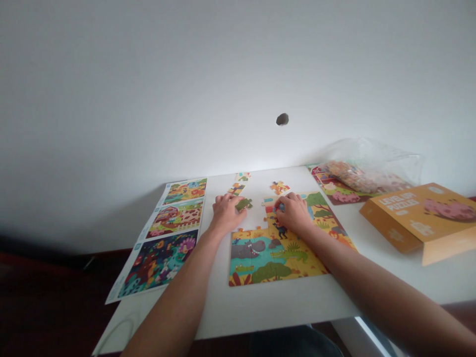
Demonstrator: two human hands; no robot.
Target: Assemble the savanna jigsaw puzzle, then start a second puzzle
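A partly built animal jigsaw [273,258] lies on the white table [260,302] in front of me. My left hand [225,213] rests just above the puzzle's left part, its fingers curled round a green puzzle piece [244,204]. My right hand [293,212] lies on the puzzle's upper middle, fingers bent and pressing on a piece there that I cannot make out. Three loose pieces [279,187] lie further back on the table.
A sheet of three picture guides [167,233] lies at the left and hangs over the table's edge. At the right stand an orange puzzle box [420,215], a clear bag of pieces [366,171] and another picture sheet [336,191]. A white wall rises behind.
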